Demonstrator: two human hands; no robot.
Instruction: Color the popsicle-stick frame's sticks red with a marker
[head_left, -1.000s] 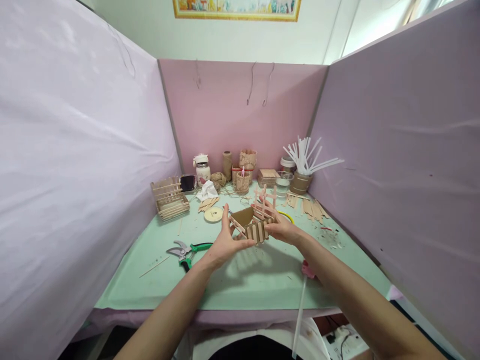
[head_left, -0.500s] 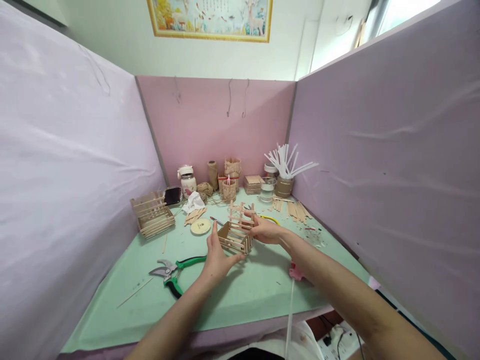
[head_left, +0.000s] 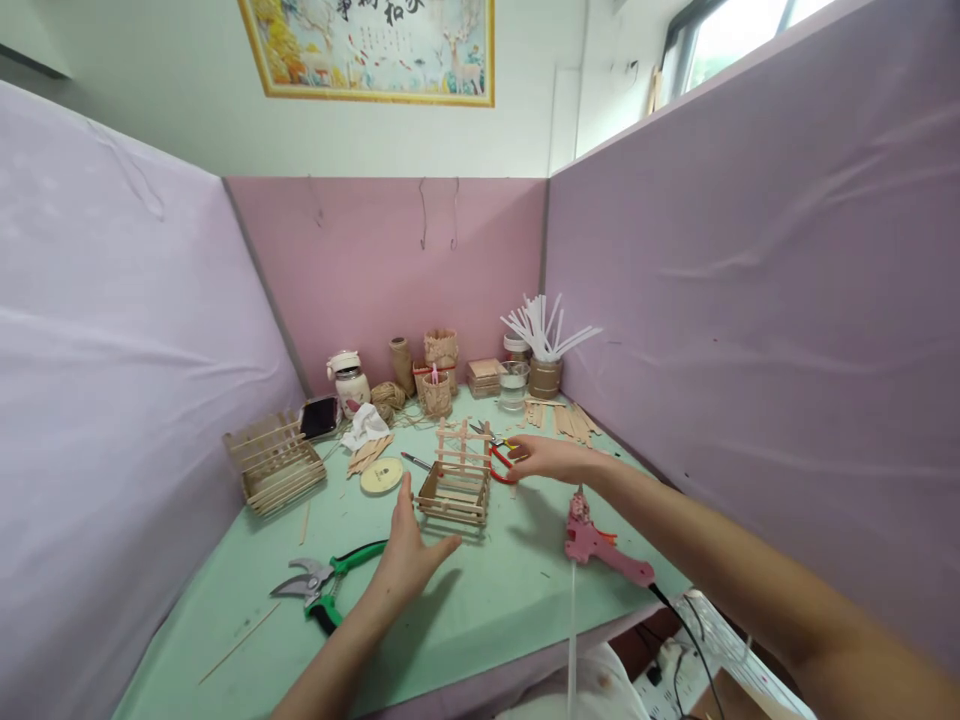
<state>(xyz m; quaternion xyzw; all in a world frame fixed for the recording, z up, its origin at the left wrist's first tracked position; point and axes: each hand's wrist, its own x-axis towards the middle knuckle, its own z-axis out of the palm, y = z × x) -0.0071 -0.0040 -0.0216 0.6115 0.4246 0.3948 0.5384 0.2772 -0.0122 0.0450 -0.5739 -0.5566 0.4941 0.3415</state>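
Observation:
A small crate of wooden craft sticks [head_left: 454, 494], with a lattice back like a little chair, stands on the table. My left hand [head_left: 416, 548] is just in front of its left corner, thumb and fingers spread, gripping nothing. To the right of the crate, my right hand [head_left: 553, 459] hovers with loosely stretched fingers beside the red handle of a cutting tool [head_left: 501, 466]; whether it touches the handle I cannot make out. A pink glue gun [head_left: 600, 552] with a long white glue stick lies under my right forearm. Green-handled pruning shears [head_left: 322, 585] lie to the left.
At the left is another stick crate [head_left: 289, 478], with a phone [head_left: 319, 417] behind it. A round yellowish disc [head_left: 382, 476] lies mid-table. Along the back stand a jar [head_left: 351, 388], twine [head_left: 402, 368], a water cup [head_left: 513, 387] and a holder of white sticks [head_left: 545, 376].
My right hand has let go of the crate's lattice back and moved right, towards the red-handled tool. My left hand has come slightly away from the crate. The view has turned right.

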